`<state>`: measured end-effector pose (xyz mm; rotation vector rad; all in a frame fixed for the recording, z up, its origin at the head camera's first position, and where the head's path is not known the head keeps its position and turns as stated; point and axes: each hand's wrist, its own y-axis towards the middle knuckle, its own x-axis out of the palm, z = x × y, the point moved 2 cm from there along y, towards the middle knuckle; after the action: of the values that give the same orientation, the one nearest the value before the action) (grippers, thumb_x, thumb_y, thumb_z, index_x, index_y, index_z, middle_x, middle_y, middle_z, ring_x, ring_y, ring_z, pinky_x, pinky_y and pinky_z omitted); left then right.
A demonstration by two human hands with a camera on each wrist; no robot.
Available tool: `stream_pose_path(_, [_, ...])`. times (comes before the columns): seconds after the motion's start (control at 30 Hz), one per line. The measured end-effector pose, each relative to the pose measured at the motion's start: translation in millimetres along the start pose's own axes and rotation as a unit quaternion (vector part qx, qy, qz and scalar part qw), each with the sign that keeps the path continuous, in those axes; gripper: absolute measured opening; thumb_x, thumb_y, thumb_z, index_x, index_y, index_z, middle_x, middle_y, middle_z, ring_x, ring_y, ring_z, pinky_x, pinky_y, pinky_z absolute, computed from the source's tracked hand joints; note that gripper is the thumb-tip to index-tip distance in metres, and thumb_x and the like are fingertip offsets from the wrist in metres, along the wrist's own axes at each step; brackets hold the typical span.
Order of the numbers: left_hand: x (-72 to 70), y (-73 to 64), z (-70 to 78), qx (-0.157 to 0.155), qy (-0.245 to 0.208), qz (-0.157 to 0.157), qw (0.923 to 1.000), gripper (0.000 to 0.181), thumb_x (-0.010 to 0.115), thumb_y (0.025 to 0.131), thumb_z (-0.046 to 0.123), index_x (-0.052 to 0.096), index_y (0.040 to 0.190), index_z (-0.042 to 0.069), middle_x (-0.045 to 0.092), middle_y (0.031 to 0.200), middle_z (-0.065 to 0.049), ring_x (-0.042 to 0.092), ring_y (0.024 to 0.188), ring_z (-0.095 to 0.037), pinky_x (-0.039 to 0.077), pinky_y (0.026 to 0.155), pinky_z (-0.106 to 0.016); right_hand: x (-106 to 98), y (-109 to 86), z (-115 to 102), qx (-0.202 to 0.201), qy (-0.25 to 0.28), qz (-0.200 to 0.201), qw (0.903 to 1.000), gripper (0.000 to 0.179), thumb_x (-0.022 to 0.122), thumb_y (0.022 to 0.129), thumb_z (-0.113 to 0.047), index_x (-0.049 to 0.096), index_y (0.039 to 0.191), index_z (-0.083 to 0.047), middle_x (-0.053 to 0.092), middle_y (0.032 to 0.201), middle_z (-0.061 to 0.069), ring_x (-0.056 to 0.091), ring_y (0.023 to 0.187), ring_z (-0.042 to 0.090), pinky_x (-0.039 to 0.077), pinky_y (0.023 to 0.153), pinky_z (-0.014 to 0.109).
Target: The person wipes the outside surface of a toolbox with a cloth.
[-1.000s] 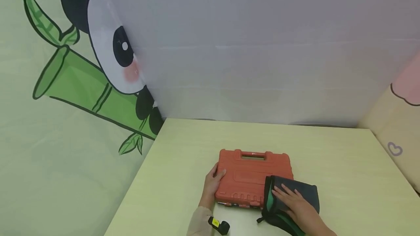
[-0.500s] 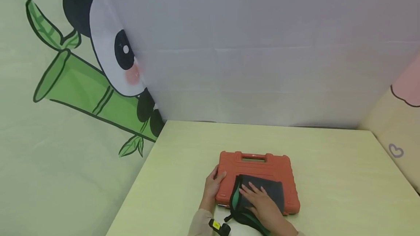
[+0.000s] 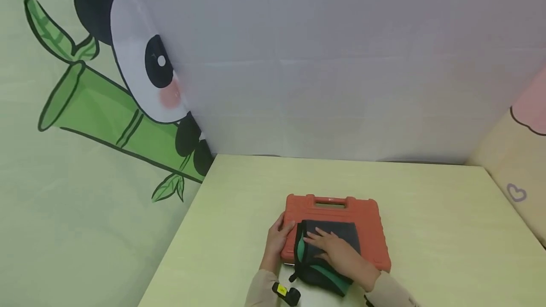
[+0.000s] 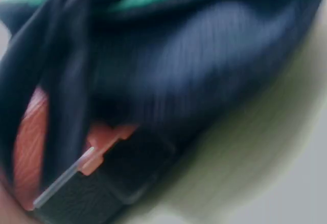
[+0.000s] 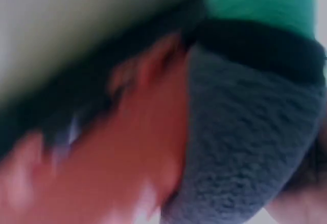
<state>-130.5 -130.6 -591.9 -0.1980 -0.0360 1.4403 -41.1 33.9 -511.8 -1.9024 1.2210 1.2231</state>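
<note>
A red plastic carrying case [image 3: 373,231] with a built-in handle lies flat on the table. My left hand [image 3: 275,244] grips its left side, thumb on top. Across the front of the case lies a dark grey fabric bag [image 3: 347,231] with green panels and black trim; its lower end hangs past the case's front edge. My right hand [image 3: 343,255] rests on the bag with fingers spread. In the left wrist view the bag [image 4: 204,60] covers much of the case's black lower half [image 4: 82,198]. The right wrist view shows the bag [image 5: 240,137] against the red case [image 5: 122,157], blurred.
The pale yellow table [image 3: 239,193] reaches back to a light cloth wall [image 3: 332,84]. At the left hangs a cloth [image 3: 85,226] printed with a panda and bamboo. A black device [image 3: 286,293] with a yellow label sits at my left wrist.
My right hand and the bag have moved left, from the case's right front corner onto its middle, then slightly farther back. My left hand has kept its hold on the case.
</note>
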Motion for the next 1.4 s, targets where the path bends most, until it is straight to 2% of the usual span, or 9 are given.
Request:
stream_pose_path(0.13, [3.5,-0.7,1.3,-0.019,-0.031,-0.006,0.9993,0.065,0.063,0.087,0.029,0.035,0.142,0.006,0.036,0.144,-0.018,0.033,0.133,-0.036,0.031,0.107,-0.049,-22.9,-2.3,31.5,0.031,-0.044,0.022,0.9983,0.049,0.065,0.082,-0.008,0.055,0.129,-0.016,0.051,0.136,0.007,0.042,0.128,0.034,0.036,0.096,0.062])
stream_pose_path(0.3, [4.5,-12.0,19.7,-0.019,-0.045,-0.011,0.9987,0.063,0.062,0.087,0.021,0.034,0.14,0.0,0.034,0.144,-0.022,0.031,0.133,-0.039,0.029,0.108,-0.051,-47.9,-1.2,90.0,0.072,-0.082,0.065,0.9918,0.048,0.062,0.085,-0.006,0.053,0.131,-0.015,0.045,0.14,0.012,0.037,0.129,0.041,0.025,0.096,0.071])
stream_pose_path(0.53, [9.0,-4.7,8.1,-0.018,-0.041,-0.009,0.999,0.067,0.064,0.086,0.028,0.035,0.141,0.005,0.034,0.145,-0.02,0.03,0.134,-0.037,0.028,0.108,-0.051,-63.3,10.1,133.5,0.05,-0.013,-0.012,0.9986,0.049,0.052,0.093,-0.026,0.039,0.14,-0.022,0.018,0.148,0.028,0.016,0.13,0.058,0.015,0.094,0.077])
stream_pose_path(0.6, [8.6,-4.5,9.3,-0.018,-0.036,-0.006,0.9992,0.067,0.064,0.086,0.029,0.034,0.142,0.005,0.034,0.145,-0.019,0.029,0.135,-0.037,0.028,0.109,-0.05,-67.6,17.8,137.1,0.048,-0.006,-0.037,0.9982,0.047,0.049,0.095,-0.026,0.039,0.141,-0.021,0.018,0.147,0.031,0.017,0.129,0.059,0.016,0.094,0.076])
stream_pose_path(0.8, [9.5,-1.7,7.1,-0.018,-0.046,-0.007,0.9988,0.066,0.062,0.087,0.027,0.034,0.142,0.004,0.034,0.145,-0.019,0.03,0.135,-0.036,0.027,0.109,-0.05,-74.3,43.6,144.8,0.034,0.034,-0.081,0.9956,0.048,0.046,0.097,-0.025,0.039,0.139,-0.003,0.047,0.132,0.027,0.044,0.121,0.045,0.037,0.096,0.058])
stream_pose_path(0.93, [13.8,2.0,-1.9,-0.013,-0.039,0.0,0.9992,0.067,0.063,0.086,0.031,0.035,0.142,0.005,0.035,0.145,-0.019,0.031,0.135,-0.036,0.027,0.109,-0.05,-71.5,56.4,145.9,0.035,0.078,-0.077,0.9934,0.048,0.044,0.098,-0.024,0.038,0.138,0.0,0.046,0.136,0.023,0.041,0.126,0.042,0.036,0.101,0.053])
stream_pose_path(1.1, [14.6,0.8,-1.7,-0.009,-0.048,-0.002,0.9988,0.067,0.064,0.086,0.031,0.035,0.141,0.005,0.036,0.144,-0.02,0.033,0.133,-0.036,0.031,0.107,-0.05,-53.8,85.1,154.7,0.02,0.08,-0.047,0.9955,0.045,0.041,0.098,-0.033,0.046,0.134,-0.006,0.052,0.131,0.018,0.047,0.122,0.037,0.04,0.098,0.048])
stream_pose_path(1.27, [13.7,-0.6,0.6,0.004,-0.041,0.003,0.9991,0.064,0.063,0.087,0.028,0.037,0.14,0.003,0.037,0.143,-0.022,0.035,0.132,-0.037,0.033,0.106,-0.049,-43.3,112.7,134.5,0.041,0.089,-0.034,0.9946,0.046,0.039,0.098,-0.035,0.044,0.135,-0.008,0.051,0.133,0.017,0.046,0.123,0.036,0.039,0.1,0.048])
stream_pose_path(1.4, [11.7,-0.4,2.7,0.016,-0.034,0.004,0.9993,0.063,0.063,0.087,0.026,0.038,0.14,0.003,0.039,0.142,-0.022,0.035,0.132,-0.036,0.032,0.106,-0.049,-46.3,123.5,96.6,0.073,0.096,-0.018,0.9925,0.043,0.039,0.099,-0.023,0.042,0.136,-0.002,0.048,0.134,0.022,0.043,0.124,0.041,0.035,0.102,0.052])
